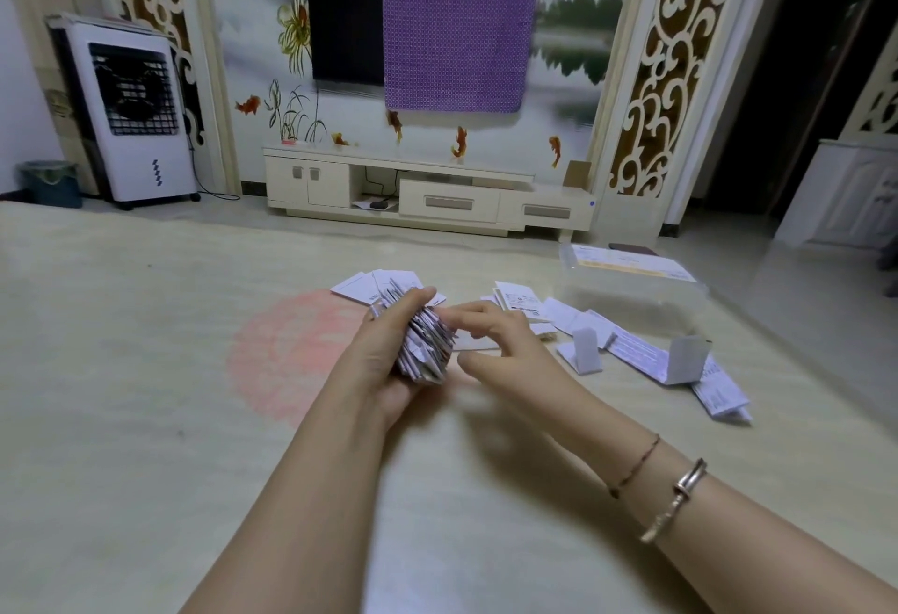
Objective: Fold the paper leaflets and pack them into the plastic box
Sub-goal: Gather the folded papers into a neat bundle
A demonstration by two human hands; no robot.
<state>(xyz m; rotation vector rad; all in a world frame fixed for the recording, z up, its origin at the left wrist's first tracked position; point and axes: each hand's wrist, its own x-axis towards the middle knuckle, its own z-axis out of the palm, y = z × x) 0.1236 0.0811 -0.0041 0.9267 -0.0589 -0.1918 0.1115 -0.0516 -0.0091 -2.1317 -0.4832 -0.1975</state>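
The head camera looks down at both bare forearms reaching out over a pale floor [146, 370] with a faded pink round patch [296, 351] on it.

The left hand [384, 346] has its grip closed round a thick stack of folded leaflets [425, 346], fingers curled over the far top edge and palm under the near end, so the stack is held above the floor with its folded edges fanned toward the right hand. The right hand [491, 336] sits just beside the stack, fingers loosely bent and a fingertip touching or almost touching its right side; its grip holds nothing that can be seen. That wrist wears a thin cord bracelet [634, 465] and a metal bangle [675, 499].

More leaflets lie on the floor: a few flat white ones [359, 290] just behind the left hand, and a loose scatter [631, 351] to the right, some flat, some half folded and standing up like little tents. Beyond the scatter, farther right, stands the clear plastic box [631, 293], with printed sheets showing in it near its top.

At the back of the room are a low cream cabinet [427, 195], a dark screen [345, 11] half covered by a purple cloth [457, 30], a white air cooler [131, 113] and a small bin [48, 183] at the left.
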